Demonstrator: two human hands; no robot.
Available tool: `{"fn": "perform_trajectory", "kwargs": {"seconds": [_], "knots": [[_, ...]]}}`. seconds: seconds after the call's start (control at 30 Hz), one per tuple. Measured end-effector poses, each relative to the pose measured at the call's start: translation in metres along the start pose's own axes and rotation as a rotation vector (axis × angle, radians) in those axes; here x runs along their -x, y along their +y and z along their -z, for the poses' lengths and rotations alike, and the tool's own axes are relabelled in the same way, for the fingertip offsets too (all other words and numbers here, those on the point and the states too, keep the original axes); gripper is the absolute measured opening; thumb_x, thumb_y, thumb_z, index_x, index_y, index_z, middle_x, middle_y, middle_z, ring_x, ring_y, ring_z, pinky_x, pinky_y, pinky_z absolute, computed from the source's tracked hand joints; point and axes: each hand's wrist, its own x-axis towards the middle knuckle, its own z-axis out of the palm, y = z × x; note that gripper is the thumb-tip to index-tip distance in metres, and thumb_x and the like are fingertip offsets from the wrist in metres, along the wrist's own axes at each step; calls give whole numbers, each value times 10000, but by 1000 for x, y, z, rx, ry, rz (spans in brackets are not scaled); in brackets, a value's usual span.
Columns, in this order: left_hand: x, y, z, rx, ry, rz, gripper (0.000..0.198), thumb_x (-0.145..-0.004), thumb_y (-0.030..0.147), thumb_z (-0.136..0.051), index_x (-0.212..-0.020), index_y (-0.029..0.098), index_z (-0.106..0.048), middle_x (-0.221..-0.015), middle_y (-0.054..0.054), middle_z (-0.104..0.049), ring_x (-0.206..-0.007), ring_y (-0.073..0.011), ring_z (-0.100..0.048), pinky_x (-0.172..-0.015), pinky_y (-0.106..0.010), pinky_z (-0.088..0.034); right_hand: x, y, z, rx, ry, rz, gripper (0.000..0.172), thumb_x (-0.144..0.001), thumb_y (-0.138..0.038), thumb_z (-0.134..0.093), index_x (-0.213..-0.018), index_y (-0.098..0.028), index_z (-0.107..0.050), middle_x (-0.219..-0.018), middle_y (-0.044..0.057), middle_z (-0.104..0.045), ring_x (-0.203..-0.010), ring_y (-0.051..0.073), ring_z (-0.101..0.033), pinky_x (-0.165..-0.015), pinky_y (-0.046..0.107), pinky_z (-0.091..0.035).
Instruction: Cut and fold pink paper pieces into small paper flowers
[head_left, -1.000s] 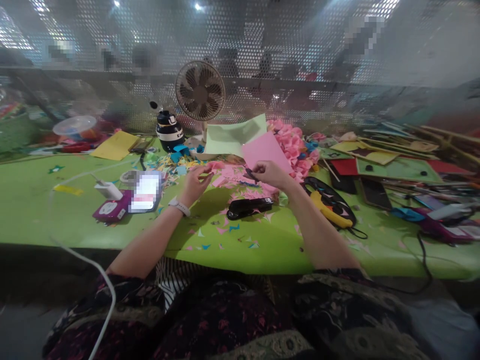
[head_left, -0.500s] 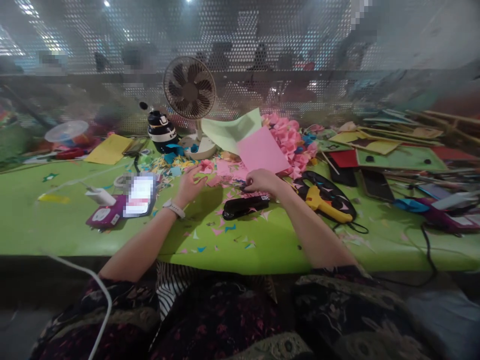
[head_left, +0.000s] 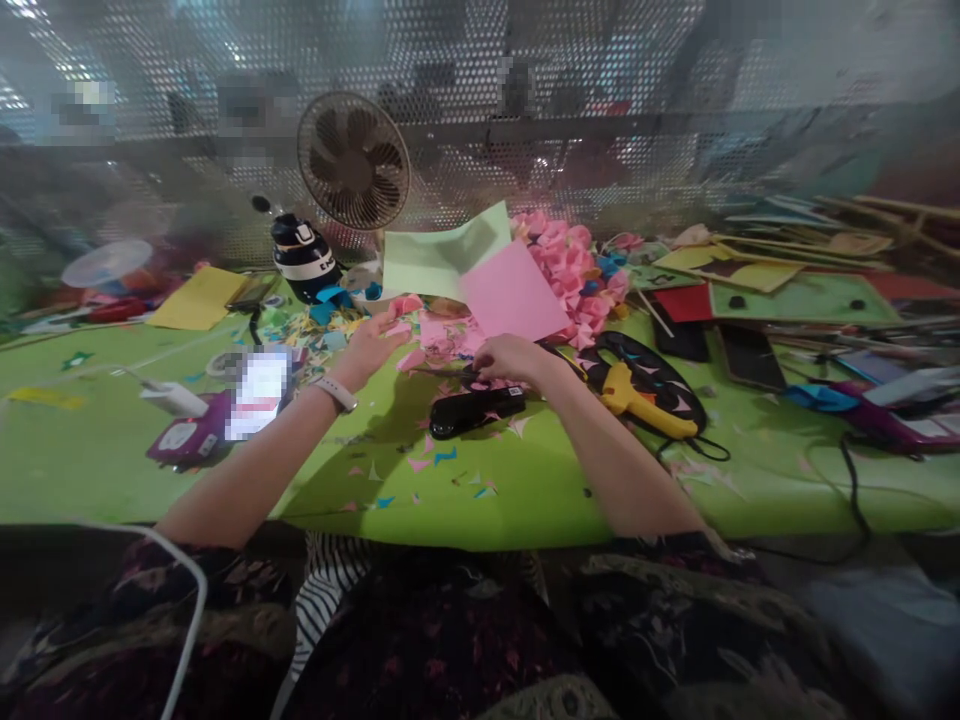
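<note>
My left hand (head_left: 371,345) reaches over the green table (head_left: 112,470), fingertips pinched on a small pink paper piece (head_left: 403,305) above a litter of pink scraps (head_left: 442,335). My right hand (head_left: 510,360) is curled low on the scraps, closed on a thin dark tool that looks like scissors (head_left: 450,372). A black stapler (head_left: 476,410) lies just in front of that hand. Behind the hands a pink sheet (head_left: 514,300) leans on a pale green sheet (head_left: 442,260), beside a heap of pink paper flowers (head_left: 574,270).
A yellow glue gun (head_left: 645,400) rests on a black tray at the right. A phone (head_left: 259,385), purple case (head_left: 180,440) and white charger (head_left: 172,398) lie left. A small fan (head_left: 352,160) and a black bottle (head_left: 304,260) stand behind. Coloured card sheets (head_left: 787,300) and cables fill the far right.
My right hand dropped from in front of the pink sheet down onto the scraps. My left hand stretched further forward. The view shifted slightly left.
</note>
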Motion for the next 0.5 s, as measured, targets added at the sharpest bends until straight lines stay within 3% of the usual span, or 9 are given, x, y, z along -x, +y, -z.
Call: {"fn": "perform_trajectory", "kwargs": {"seconds": [0.07,0.2,0.33,0.4,0.5], "knots": [[-13,10,-7,23,-30,48,582,-747,357,-767,-1276,150,-643,-1339,-199,-630,-1234,-319,-607,-1011,-506,-519,0,-1,0,7,-6,1,196,-769,-234,-734,-951,-222,-809,-914,73,-769,-852,230,-666,-691,308,-406],[-30,31,-24,-40,-184,5,405,-728,297,-792,-1121,211,-747,-1365,-147,-626,-1342,-348,-523,-1106,-541,-426,1,-4,0,-8,-29,34,179,-797,-225,-705,-949,-225,-800,-959,66,-771,-890,223,-671,-722,296,-420],[-21,34,-29,-135,-151,48,330,-676,298,-842,-989,210,-786,-1309,-153,-659,-1312,-367,-547,-1114,-545,-411,4,-2,4,-1,-15,24,214,-840,-282,-678,-1011,-204,-780,-1021,88,-762,-948,245,-669,-769,311,-435],[-10,30,-24,-123,-156,47,332,-704,365,-820,-985,192,-788,-1319,-163,-651,-1288,-358,-567,-1121,-544,-402,7,5,9,0,94,-59,297,-865,-342,-661,-1099,-181,-749,-1103,114,-741,-1005,265,-658,-808,331,-446],[7,26,-13,-58,-144,29,366,-718,455,-795,-965,184,-783,-1347,-169,-629,-1266,-358,-577,-1037,-525,-490,10,22,15,-3,353,-279,328,-905,-342,-600,-1157,-164,-712,-1194,141,-707,-1072,288,-636,-854,366,-458]]}}
